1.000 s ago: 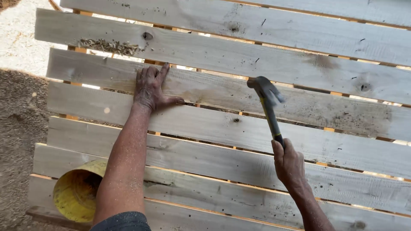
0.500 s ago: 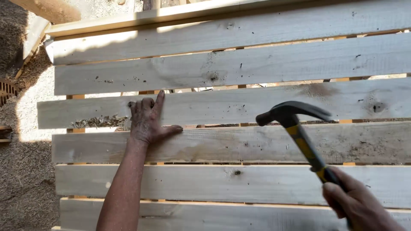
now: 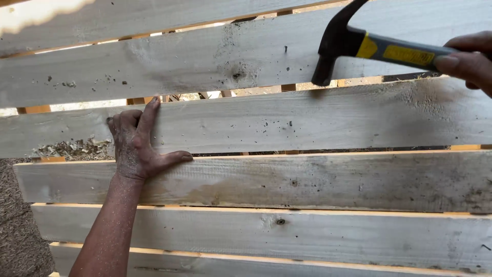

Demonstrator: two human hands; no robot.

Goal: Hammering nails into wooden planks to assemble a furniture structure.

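Note:
My left hand lies flat on a grey wooden slat of a slatted panel, fingers spread, thumb pointing right along the gap below it. It is dusted with sawdust. My right hand at the upper right edge grips the yellow and black handle of a claw hammer. The hammer's dark head hangs just above the gap between the slat my left hand presses and the one above it, well to the right of that hand.
The panel is made of long weathered boards laid side by side with narrow gaps. A small pile of wood shavings sits left of my left hand. Rough ground shows at the lower left.
The view has closed in on the slats. My right hand has swung the hammer up and to the right, its head now over a higher gap. My left hand stays pressed on its slat.

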